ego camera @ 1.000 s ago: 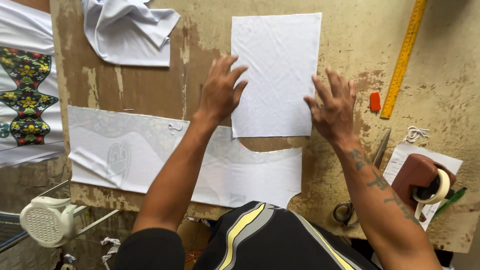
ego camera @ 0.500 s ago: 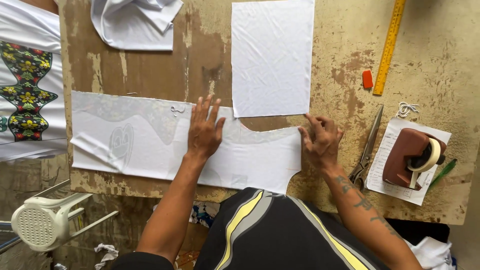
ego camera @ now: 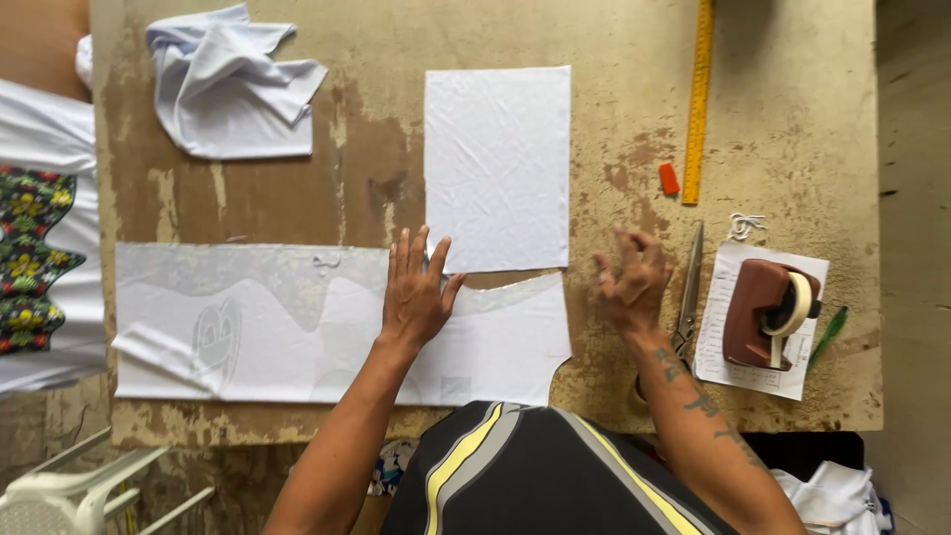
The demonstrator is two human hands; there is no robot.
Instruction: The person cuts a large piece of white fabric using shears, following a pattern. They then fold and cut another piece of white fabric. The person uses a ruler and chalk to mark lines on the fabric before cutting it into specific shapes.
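A: At nine o'clock on our table (ego camera: 792, 119), a printed garment (ego camera: 40, 258) hangs over the edge; at eleven, crumpled white cloth (ego camera: 228, 84).

B: Our left hand (ego camera: 416, 292) lies flat, fingers spread wide, on the long white pattern piece (ego camera: 297, 327). It grips nothing.

A: That piece sits along the near edge, its long axis running nine to three, the curved cut end pointing to three.

B: A white rectangle (ego camera: 498, 163) lies at twelve, long axis twelve to six, its lower edge just meeting the long piece.

A: Our right hand (ego camera: 629, 282) hovers at three, fingers loosely curled, empty, beside the scissors (ego camera: 688, 287).

B: Farther right: ruler (ego camera: 699, 99), red chalk (ego camera: 670, 178), tape dispenser (ego camera: 768, 312).

A: Risk, as we judge it: one palm only pins the piece, so a nudge could skew or wrinkle it against the rectangle.
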